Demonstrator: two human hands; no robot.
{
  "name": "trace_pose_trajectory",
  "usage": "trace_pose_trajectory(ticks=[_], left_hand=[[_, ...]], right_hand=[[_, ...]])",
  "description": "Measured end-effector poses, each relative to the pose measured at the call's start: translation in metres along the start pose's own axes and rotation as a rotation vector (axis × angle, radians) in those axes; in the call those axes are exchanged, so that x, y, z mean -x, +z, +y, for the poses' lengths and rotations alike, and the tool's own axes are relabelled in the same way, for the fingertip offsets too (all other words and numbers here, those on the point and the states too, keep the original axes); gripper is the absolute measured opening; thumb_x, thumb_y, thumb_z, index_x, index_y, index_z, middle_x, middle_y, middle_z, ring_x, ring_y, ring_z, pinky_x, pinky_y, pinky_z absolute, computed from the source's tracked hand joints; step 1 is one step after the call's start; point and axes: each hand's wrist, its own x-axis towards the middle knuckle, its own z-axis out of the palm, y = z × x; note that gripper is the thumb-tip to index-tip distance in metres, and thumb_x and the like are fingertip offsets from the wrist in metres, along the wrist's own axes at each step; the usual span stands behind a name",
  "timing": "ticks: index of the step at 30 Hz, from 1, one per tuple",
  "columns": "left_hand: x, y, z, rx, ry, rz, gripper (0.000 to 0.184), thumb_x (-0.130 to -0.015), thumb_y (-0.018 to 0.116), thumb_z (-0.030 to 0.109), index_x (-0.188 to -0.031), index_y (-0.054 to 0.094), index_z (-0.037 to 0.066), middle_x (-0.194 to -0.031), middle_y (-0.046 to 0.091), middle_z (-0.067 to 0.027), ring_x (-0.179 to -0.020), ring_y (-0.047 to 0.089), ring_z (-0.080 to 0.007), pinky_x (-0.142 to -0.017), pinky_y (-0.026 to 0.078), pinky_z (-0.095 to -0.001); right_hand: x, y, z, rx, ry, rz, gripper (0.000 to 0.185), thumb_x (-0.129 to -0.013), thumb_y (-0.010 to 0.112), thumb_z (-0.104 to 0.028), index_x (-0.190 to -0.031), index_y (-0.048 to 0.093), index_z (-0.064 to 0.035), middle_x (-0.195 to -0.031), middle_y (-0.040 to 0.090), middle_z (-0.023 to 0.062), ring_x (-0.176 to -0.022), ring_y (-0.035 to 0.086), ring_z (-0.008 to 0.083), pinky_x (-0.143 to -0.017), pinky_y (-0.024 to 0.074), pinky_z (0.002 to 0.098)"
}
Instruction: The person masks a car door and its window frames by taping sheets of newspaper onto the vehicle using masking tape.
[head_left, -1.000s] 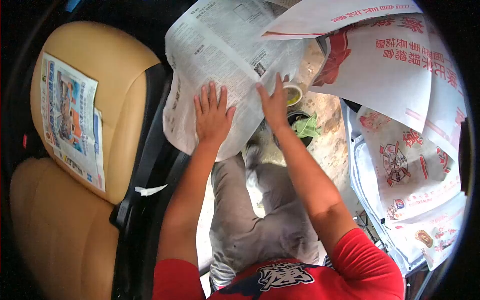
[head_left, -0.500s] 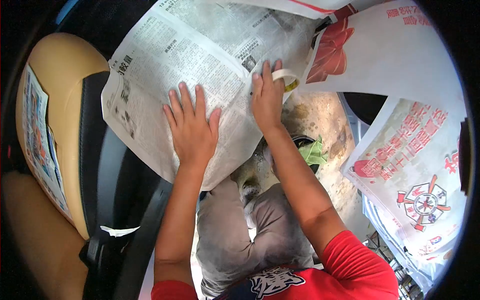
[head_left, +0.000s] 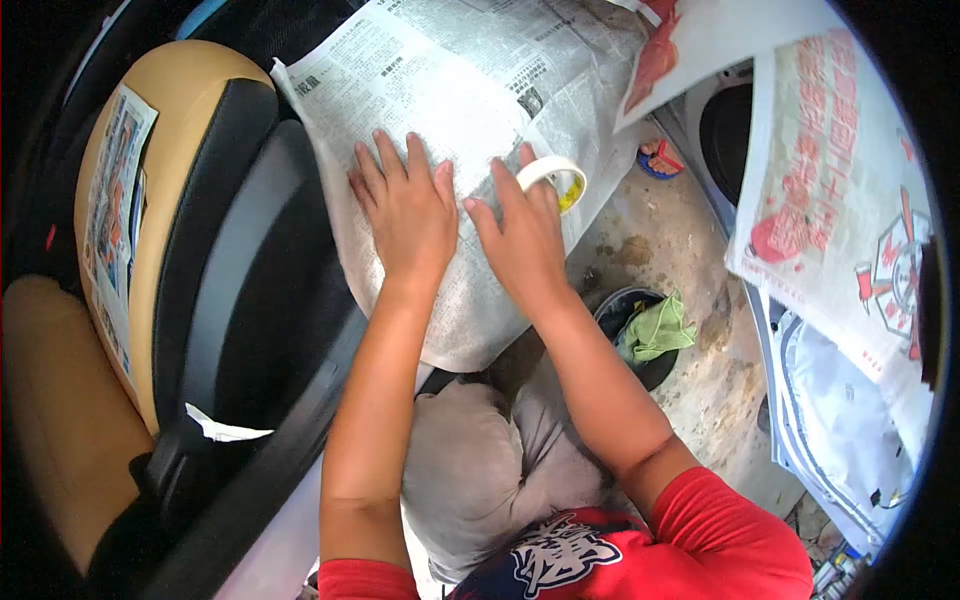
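A large newspaper sheet (head_left: 430, 90) spreads in front of me, its near edge curving down above my knees. What lies beneath it is hidden. My left hand (head_left: 412, 230) rests flat on the sheet, fingers spread, holding nothing. Close beside it on the right, my right hand (head_left: 525, 245) presses on the same sheet with its fingers somewhat apart. A roll of whitish tape (head_left: 562, 168) with a yellow inner core is looped over fingers of that hand.
At left is a tan and black car seat (head_left: 190, 75) with printed paper (head_left: 115, 215) on it. Red-printed paper (head_left: 785, 160) hangs along the open door at right. On the floor stand a black bucket (head_left: 655, 375) with a green cloth (head_left: 660, 330) and another person's sandalled foot (head_left: 662, 158).
My right hand, with the tape roll on it, has come nearer to me and closer to my left hand. The camera view has shifted, showing more of the bucket and the foot.
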Motion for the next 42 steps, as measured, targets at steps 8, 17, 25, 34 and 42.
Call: trace_pose_trajectory(ticks=[8,17,25,34,42], left_hand=[[0.0,-0.047,0.029,0.369,-0.037,-0.063,0.025,-0.093,0.053,0.005,-0.112,0.066,-0.003,-0.125,0.062,-0.0262,-0.118,0.057,-0.0347,-0.1,0.042,-0.0471],[0.024,-0.033,0.009,0.759,-0.302,-0.323,0.024,-0.095,0.053,0.01,-0.11,0.067,-0.002,-0.107,0.07,-0.0215,-0.102,0.067,-0.0311,-0.09,0.05,-0.0369],[0.022,-0.052,0.007,0.726,-0.172,-0.42,0.029,-0.097,0.052,0.014,-0.116,0.066,-0.003,-0.117,0.067,-0.0236,-0.112,0.063,-0.0374,-0.1,0.046,-0.042],[0.024,-0.055,0.022,0.752,-0.117,-0.382,0.037,-0.096,0.055,0.013,-0.129,0.059,-0.004,-0.131,0.055,-0.0271,-0.127,0.052,-0.0402,-0.111,0.04,-0.0417],[0.022,-0.055,0.02,0.886,-0.014,-0.33,0.037,-0.093,0.063,0.012,-0.128,0.059,0.001,-0.132,0.054,-0.0209,-0.123,0.055,-0.0344,-0.105,0.045,-0.0387]], right_hand=[[0.001,0.009,0.009,0.066,-0.031,-0.057,0.059,-0.088,0.072,-0.025,-0.138,0.055,0.0038,-0.146,0.043,0.0361,-0.127,0.049,0.0482,-0.107,0.0414,0.0491],[-0.007,-0.002,0.004,-0.012,0.052,-0.12,0.059,-0.088,0.073,-0.021,-0.14,0.055,0.0011,-0.15,0.044,0.0295,-0.131,0.046,0.0458,-0.111,0.0383,0.048],[0.0,0.004,0.014,-0.044,-0.029,-0.077,0.055,-0.089,0.071,-0.018,-0.138,0.055,0.0027,-0.149,0.044,0.0309,-0.126,0.05,0.0483,-0.109,0.0402,0.049],[0.011,-0.05,-0.004,-0.369,0.188,-0.144,0.047,-0.098,0.056,-0.012,-0.142,0.049,0.002,-0.134,0.056,0.0334,-0.12,0.056,0.0511,-0.102,0.0447,0.0503],[0.024,-0.057,0.008,-1.007,0.082,-0.18,0.06,-0.094,0.045,0.001,-0.153,0.033,-0.0012,-0.116,0.064,0.0164,-0.101,0.063,0.0212,-0.091,0.0492,0.034]])
